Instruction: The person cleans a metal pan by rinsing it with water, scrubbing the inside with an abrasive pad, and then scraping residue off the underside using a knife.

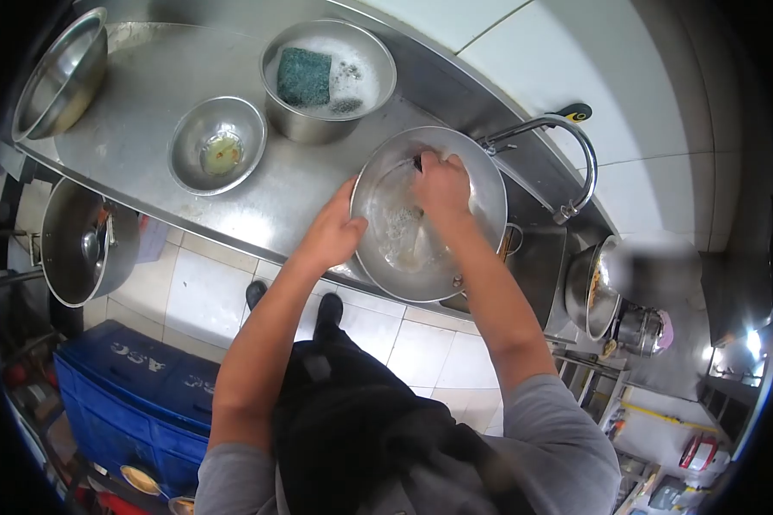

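Note:
A wide metal bowl [376, 249] sits tilted at the edge of the sink, with some wet, cloudy residue on its inner wall. My left hand [335, 232] grips its near left rim, thumb inside and fingers around the outside. Inside the bowl, my right hand [444, 187] is closed and pressed near the far wall. A small dark thing shows at its fingertips, mostly covered by the hand, so its kind is unclear. Behind the bowl to the left stands a metal pot [309, 129] of soapy water, with a green scouring pad [304, 75] in the suds.
A smaller metal bowl [180, 163] with yellowish liquid stands on the steel counter [146, 77]. Another large bowl [77, 81] leans at the far left. The curved faucet [589, 163] rises at right above the sink [537, 257]. A blue bin [129, 403] is below left.

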Demonstrator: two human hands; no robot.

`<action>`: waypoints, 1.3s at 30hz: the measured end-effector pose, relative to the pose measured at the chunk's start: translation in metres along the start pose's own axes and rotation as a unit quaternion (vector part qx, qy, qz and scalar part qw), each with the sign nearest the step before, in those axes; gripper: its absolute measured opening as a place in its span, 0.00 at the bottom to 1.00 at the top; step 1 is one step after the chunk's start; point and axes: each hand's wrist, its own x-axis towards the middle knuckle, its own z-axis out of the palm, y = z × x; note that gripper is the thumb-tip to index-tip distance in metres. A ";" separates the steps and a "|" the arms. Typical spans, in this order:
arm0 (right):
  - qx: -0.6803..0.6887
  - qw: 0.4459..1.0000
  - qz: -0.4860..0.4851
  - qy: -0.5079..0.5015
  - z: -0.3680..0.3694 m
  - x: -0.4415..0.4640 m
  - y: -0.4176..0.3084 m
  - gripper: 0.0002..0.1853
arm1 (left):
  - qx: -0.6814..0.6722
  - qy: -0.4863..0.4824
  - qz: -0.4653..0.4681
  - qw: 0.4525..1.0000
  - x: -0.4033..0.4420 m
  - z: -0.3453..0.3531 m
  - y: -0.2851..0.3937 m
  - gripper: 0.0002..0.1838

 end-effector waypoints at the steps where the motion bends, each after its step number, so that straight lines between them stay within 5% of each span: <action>1: 0.008 0.999 0.038 0.001 -0.003 -0.001 0.001 0.06 | 0.003 -0.007 -0.004 1.000 0.001 -0.001 0.002 0.40; 6: 0.005 0.993 0.048 -0.112 0.012 -0.010 -0.040 0.07 | -0.014 -0.007 -0.015 1.000 0.002 -0.001 0.005 0.39; 8: 0.101 0.978 -0.173 -0.059 0.007 -0.021 -0.029 0.08 | -0.020 -0.002 -0.029 0.999 0.001 -0.001 0.003 0.39; 14: -0.041 0.991 -0.083 -0.093 -0.006 0.001 0.040 0.16 | -0.020 0.013 -0.015 1.000 0.002 0.004 -0.003 0.40; 17: -0.034 0.998 -0.056 -0.022 0.001 -0.009 0.032 0.14 | -0.029 -0.003 -0.006 1.000 0.002 0.002 0.002 0.40; 21: -0.047 0.997 -0.036 -0.047 0.010 -0.005 -0.019 0.12 | -0.021 -0.001 -0.024 1.000 0.001 -0.001 0.000 0.39; 23: 0.042 0.973 -0.228 0.015 0.007 -0.004 -0.013 0.13 | -0.021 0.010 -0.003 1.000 0.000 0.000 0.000 0.39; 26: -0.073 0.965 -0.211 -0.140 -0.015 0.011 0.018 0.14 | -0.027 0.031 -0.016 0.999 0.001 0.003 -0.001 0.38; 30: -0.117 0.982 -0.148 -0.022 -0.012 -0.005 0.041 0.13 | -0.036 0.045 0.021 0.998 0.005 0.005 -0.018 0.37; 34: -0.090 0.986 -0.101 -0.095 0.005 -0.007 -0.006 0.13 | -0.062 0.012 0.015 0.998 0.006 0.002 -0.016 0.37; 36: 0.061 0.984 -0.163 -0.048 0.008 -0.018 -0.029 0.11 | -0.055 0.016 0.025 0.998 0.004 0.002 -0.014 0.37; 39: 0.061 0.968 -0.219 -0.105 -0.009 -0.007 -0.001 0.10 | -0.009 0.022 0.016 1.000 0.002 0.002 -0.012 0.37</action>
